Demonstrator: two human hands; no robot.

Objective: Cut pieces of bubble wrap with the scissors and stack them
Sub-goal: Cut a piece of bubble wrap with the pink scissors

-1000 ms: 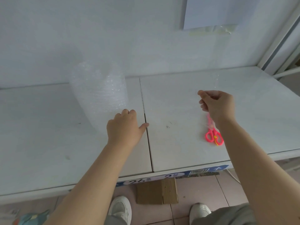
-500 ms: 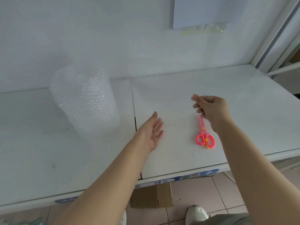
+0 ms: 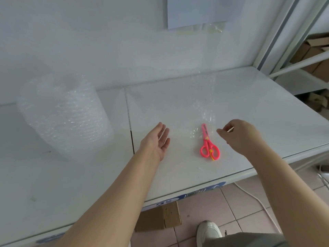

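A roll of bubble wrap (image 3: 65,114) stands upright on the left of the white table (image 3: 53,184). A thin clear sheet of bubble wrap (image 3: 204,106) stretches from it across the table's right half; it is faint and shows mainly as glints. Pink scissors (image 3: 208,147) lie shut on the table, blades pointing away from me. My right hand (image 3: 240,136) hovers just right of the scissors, thumb and forefinger pinched on the sheet's edge. My left hand (image 3: 158,139) is open, palm turned right, low over the table left of the scissors.
The table's front edge runs diagonally, with a cardboard box (image 3: 160,220) and my shoe (image 3: 208,232) on the tiled floor below. A white cable (image 3: 256,198) trails on the floor. A metal shelf with cardboard boxes (image 3: 313,56) stands at the right. Paper (image 3: 195,11) hangs on the wall.
My left hand came off the roll, swung right and opened. My right hand sank toward the table beside the scissors, still pinched.
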